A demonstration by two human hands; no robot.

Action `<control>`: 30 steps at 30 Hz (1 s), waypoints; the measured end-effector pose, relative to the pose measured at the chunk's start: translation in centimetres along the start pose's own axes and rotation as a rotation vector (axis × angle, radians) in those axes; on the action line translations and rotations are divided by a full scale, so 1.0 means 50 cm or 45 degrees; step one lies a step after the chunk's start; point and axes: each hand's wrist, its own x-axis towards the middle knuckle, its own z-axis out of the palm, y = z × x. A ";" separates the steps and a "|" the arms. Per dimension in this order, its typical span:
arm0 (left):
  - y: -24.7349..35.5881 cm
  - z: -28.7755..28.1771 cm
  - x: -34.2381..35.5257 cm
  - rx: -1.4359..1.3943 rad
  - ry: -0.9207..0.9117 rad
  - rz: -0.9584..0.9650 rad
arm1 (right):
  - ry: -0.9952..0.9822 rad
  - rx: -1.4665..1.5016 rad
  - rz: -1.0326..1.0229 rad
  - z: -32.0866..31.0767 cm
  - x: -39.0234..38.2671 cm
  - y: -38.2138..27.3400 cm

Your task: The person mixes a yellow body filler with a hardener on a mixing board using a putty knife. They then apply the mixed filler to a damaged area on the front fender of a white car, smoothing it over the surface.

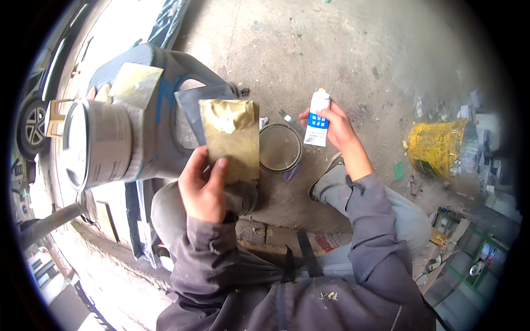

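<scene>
My left hand (205, 190) grips the lower edge of a flat, yellowish mixing board (234, 157), thumb on its face. A lump of cream-coloured putty (227, 117) lies at the board's far end. To the right, my right hand (339, 122) is closed round a white and blue squeeze tube (317, 124). The tube stands nearly upright with its narrow yellowish tip uppermost, apart from the board. Below and between the hands, a round metal lid or ring (301, 148) lies on the floor; I cannot tell which.
At left, a white can (107, 143) rests on a large grey jug (152, 110), beside another yellowish plate (135, 85). A dark sheet (190, 113) lies against the jug. A stained yellow bucket (433, 149) and a green-framed crate (469, 276) stand at right. A car wheel (34, 128) shows far left.
</scene>
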 end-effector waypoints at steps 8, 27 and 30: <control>-0.022 -0.006 -0.021 -0.054 -0.131 0.111 | -0.267 -0.509 0.233 0.254 -0.183 -0.212; 0.001 -0.015 -0.060 0.112 -0.047 0.160 | 0.126 -0.779 0.184 0.388 -0.225 -0.133; 0.010 -0.018 -0.062 0.134 -0.031 0.138 | 0.283 -0.727 0.209 0.416 -0.235 -0.120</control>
